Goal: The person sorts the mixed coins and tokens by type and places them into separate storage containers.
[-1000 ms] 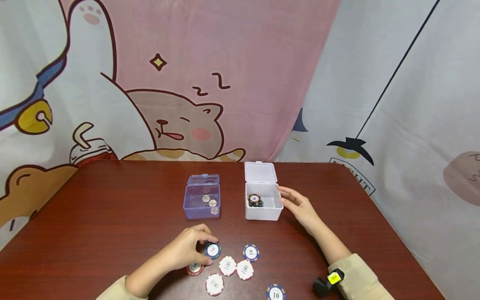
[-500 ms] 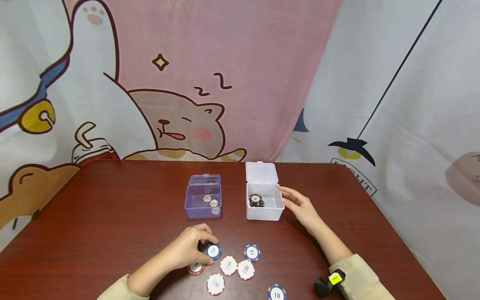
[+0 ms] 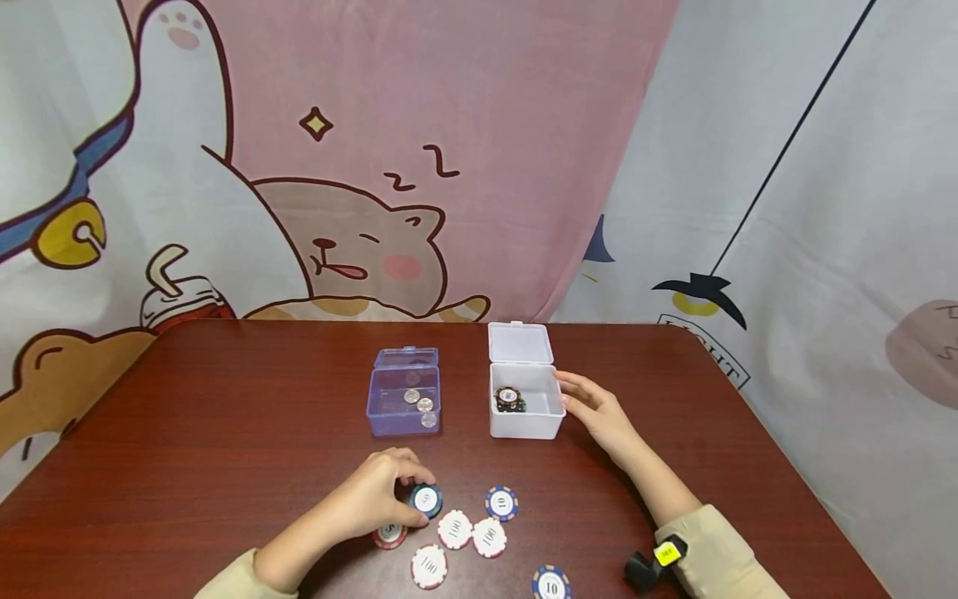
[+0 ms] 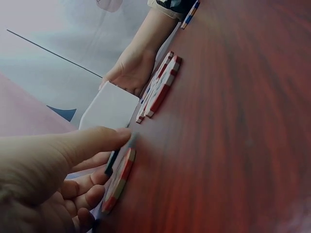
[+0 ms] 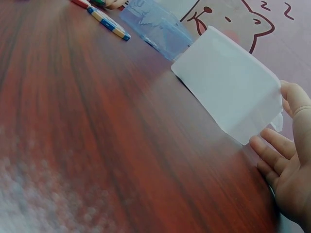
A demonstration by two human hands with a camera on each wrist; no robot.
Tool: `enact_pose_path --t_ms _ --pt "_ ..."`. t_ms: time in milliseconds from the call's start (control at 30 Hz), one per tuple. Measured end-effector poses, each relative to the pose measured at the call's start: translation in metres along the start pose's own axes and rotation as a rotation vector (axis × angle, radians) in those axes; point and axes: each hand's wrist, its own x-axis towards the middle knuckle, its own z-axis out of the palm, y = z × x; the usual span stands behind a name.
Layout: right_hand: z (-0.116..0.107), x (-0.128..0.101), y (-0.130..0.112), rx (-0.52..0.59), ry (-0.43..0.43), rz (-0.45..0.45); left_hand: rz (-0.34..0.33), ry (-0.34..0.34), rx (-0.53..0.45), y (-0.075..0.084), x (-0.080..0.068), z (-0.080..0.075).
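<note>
Chips and coins look to be getting sorted into two small boxes, and the job reads as partly done: the white box [image 3: 525,413] with its lid standing open already holds a few dark chips [image 3: 509,399], and the clear blue box [image 3: 402,403] beside it holds three silver coins [image 3: 421,407]. What is left lies loose on the tabletop [image 3: 224,433] near the front edge: a red-edged chip [image 3: 389,536] partly under the left hand, three white chips marked 100 [image 3: 454,530], a blue chip marked 10 [image 3: 501,503] just beyond them and another blue chip marked 10 [image 3: 550,586] at the bottom edge of the head view. So by my count most of the chips are not yet boxed. The left hand [image 3: 374,497] has its fingers curled and pinches the dark blue-edged chip [image 3: 426,499] between thumb and fingertips; the left wrist view shows that chip tilted up on edge under the thumb [image 4: 92,141], with the red-edged chip against it, so it seems to be just coming off the wood. The right hand [image 3: 599,416] is relaxed with fingers nearly straight, its fingertips [image 5: 272,145] at the right wall of the white box, touching or just beside it, holding nothing; it looks to be steadying the box
</note>
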Motion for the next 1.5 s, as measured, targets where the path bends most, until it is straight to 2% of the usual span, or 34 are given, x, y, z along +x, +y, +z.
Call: enact_pose_path --t_ms 233,400,633,1133,1500 --pt "-0.005 0.006 0.024 0.027 0.006 -0.004 -0.047 0.045 -0.029 0.002 0.005 0.004" --pt "-0.006 0.006 0.03 0.021 0.01 -0.013 -0.078 0.091 -0.049 0.005 0.01 0.007" --pt "-0.007 0.006 0.028 0.01 0.015 -0.015 -0.064 0.156 -0.04 0.008 0.018 0.008" --pt "-0.005 0.007 0.03 0.017 0.011 -0.015 -0.043 0.192 -0.078 0.019 0.044 0.006" --pt "-0.004 0.007 0.03 0.022 0.013 -0.014 -0.022 0.236 -0.041 0.018 0.062 0.008"
